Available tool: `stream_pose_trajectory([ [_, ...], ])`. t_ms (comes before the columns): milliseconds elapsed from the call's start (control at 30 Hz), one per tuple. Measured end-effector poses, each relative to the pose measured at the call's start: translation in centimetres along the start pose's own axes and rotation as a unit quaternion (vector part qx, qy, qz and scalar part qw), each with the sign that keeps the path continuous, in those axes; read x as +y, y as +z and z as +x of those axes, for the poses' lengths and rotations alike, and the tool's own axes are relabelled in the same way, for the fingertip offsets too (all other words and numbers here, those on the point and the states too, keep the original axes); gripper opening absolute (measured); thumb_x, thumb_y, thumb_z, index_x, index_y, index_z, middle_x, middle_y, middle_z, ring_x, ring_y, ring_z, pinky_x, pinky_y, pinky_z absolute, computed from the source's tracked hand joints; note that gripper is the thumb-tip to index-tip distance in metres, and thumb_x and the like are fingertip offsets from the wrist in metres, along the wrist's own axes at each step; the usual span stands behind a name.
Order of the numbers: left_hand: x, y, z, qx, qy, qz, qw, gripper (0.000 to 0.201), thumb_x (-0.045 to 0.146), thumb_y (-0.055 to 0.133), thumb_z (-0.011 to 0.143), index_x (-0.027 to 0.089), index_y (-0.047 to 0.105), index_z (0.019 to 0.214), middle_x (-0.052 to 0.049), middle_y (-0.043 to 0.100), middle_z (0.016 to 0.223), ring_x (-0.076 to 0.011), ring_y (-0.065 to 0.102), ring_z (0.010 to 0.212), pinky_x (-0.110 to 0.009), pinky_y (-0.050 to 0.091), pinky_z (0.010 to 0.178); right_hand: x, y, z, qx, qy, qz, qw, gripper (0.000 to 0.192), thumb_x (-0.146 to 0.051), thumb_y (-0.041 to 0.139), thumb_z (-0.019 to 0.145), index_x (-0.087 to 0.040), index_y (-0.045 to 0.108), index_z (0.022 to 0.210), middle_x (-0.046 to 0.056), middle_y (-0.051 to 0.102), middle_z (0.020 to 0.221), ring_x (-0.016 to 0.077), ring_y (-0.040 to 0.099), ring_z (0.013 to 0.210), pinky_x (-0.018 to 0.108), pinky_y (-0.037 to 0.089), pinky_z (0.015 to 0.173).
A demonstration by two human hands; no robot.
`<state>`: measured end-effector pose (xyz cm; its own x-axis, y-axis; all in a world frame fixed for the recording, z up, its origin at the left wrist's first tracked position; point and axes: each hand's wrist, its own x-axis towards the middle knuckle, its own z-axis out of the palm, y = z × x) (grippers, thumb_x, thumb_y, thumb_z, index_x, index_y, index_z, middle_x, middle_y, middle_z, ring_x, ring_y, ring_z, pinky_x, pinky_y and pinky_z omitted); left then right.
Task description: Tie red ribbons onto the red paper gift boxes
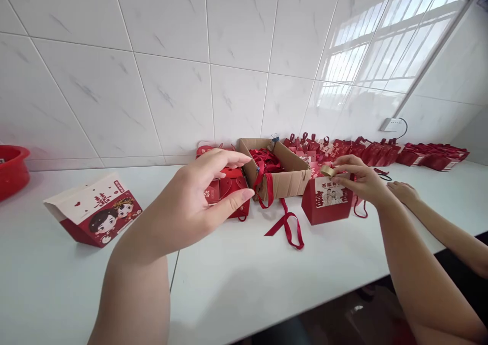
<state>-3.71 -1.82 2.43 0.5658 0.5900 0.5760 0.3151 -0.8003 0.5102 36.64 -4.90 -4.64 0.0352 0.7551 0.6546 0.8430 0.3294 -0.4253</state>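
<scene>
Head view: the right hand (360,180) is pinching a gold-coloured ring (327,170) between thumb and fingers, just right of the carton (292,185). Below that hand, the red gift box (330,212) is standing upright at the carton's front right, its long axis running roughly left to right; contact between ring and box cannot be confirmed. The right hand is lying nearer to the gift box. The left hand (202,197) is hovering open and empty left of the carton, in front of red boxes (229,186). The carton is holding tangled red ribbons (270,159), some spilling over its wall. A loose ribbon (277,226) is lying on the bench (236,284) before the carton. Well left of the carton, a cartoon-printed box (114,218) is standing, its contents hidden.
</scene>
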Motion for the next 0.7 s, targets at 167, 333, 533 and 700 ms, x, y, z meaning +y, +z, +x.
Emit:
stream_pose_trajectory([
  [167,-0.6,0.2,0.1,-0.007,-0.013,0.025,1.000,0.035,0.042,0.061,0.082,0.036,0.057,0.117,-0.001,0.059,0.120,-0.0243,0.061,0.097,-0.031,0.056,0.062,6.0,2.0,-2.2,0.117,0.105,-0.155,0.975,0.034,-0.046,0.056,0.080,-0.023,0.070,0.100,0.013,0.046,0.132,0.0360,0.036,0.128,0.059,0.026,0.104],
  [333,-0.9,0.5,0.3,-0.023,-0.014,0.030,0.999,0.036,0.040,0.059,0.083,0.039,0.054,0.119,-0.001,0.058,0.121,-0.0279,0.059,0.096,-0.037,0.056,0.061,6.2,5.5,-6.5,0.103,0.224,-0.072,0.967,0.096,-0.059,0.063,0.071,-0.017,0.023,0.147,0.019,0.024,0.149,0.0369,0.019,0.139,0.056,0.026,0.108],
  [533,-1.1,0.8,0.7,-0.039,-0.014,0.053,0.998,0.036,0.041,0.057,0.084,0.038,0.053,0.120,0.000,0.059,0.119,-0.0267,0.060,0.095,-0.041,0.056,0.069,6.0,9.9,-8.2,0.058,0.261,-0.037,0.963,0.124,-0.057,0.072,0.059,-0.013,-0.001,0.149,0.022,0.013,0.151,0.0370,0.014,0.140,0.052,0.024,0.110],
  [700,-1.3,0.9,0.7,-0.039,-0.014,0.066,0.997,0.033,0.042,0.055,0.085,0.038,0.054,0.118,0.000,0.061,0.115,-0.0262,0.060,0.094,-0.043,0.055,0.072,7.3,11.0,-8.9,0.140,0.334,-0.057,0.930,0.095,-0.055,0.072,0.054,-0.010,0.035,0.128,0.023,0.042,0.125,0.0373,0.041,0.118,0.050,0.041,0.092],
])
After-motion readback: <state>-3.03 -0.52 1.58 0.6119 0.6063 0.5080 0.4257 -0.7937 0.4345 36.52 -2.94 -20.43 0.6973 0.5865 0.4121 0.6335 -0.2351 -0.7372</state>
